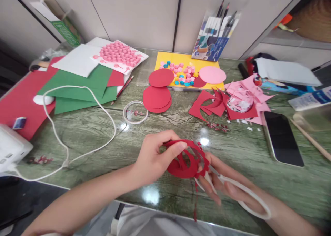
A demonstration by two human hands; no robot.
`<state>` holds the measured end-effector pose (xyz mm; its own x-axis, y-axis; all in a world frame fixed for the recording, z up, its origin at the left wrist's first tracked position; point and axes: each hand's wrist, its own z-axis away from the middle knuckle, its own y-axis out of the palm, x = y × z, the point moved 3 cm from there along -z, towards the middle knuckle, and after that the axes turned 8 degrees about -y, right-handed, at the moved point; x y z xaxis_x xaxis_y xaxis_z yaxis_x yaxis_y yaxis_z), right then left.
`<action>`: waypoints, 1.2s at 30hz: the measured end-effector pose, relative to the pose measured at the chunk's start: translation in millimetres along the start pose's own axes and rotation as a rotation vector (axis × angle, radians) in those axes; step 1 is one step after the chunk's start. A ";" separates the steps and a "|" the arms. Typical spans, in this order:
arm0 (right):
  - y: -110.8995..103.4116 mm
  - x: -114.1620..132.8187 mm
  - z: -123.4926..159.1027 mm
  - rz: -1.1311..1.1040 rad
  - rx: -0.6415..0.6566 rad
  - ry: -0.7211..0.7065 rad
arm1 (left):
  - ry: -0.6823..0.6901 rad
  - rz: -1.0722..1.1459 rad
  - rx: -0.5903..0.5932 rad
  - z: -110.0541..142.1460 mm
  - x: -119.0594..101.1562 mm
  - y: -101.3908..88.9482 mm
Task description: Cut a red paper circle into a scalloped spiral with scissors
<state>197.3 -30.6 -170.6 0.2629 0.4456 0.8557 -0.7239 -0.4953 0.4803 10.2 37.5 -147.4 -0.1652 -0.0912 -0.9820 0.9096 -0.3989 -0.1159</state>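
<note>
Near the table's front edge, my left hand pinches a red paper cutout between thumb and fingers. The cutout has curved openings inside and a scalloped edge on its right. My right hand grips white-handled scissors, whose blades reach to the scalloped side; the tips are partly hidden by paper and fingers. A thin red paper strip hangs below the cutout. Beyond my hands lie red paper circles and a roll of tape.
Red and pink paper scraps lie at the right, near a phone. A white cable loops across the left from a power adapter. Green paper sheets and a pencil pack are farther back.
</note>
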 end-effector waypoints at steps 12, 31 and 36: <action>-2.0 -4.5 2.0 -0.046 -0.025 -0.023 | -0.116 0.123 0.049 -0.3 4.4 4.7; 3.2 -5.8 3.2 0.021 -0.132 -0.039 | -0.110 0.105 0.068 1.6 6.7 6.3; 4.3 -8.8 4.9 0.085 -0.197 -0.045 | -0.113 0.128 0.056 3.1 9.0 10.7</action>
<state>195.0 -40.4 -175.1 0.2206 0.3729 0.9012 -0.8539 -0.3726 0.3632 17.3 29.5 -157.0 -0.0942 -0.2455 -0.9648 0.9039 -0.4272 0.0204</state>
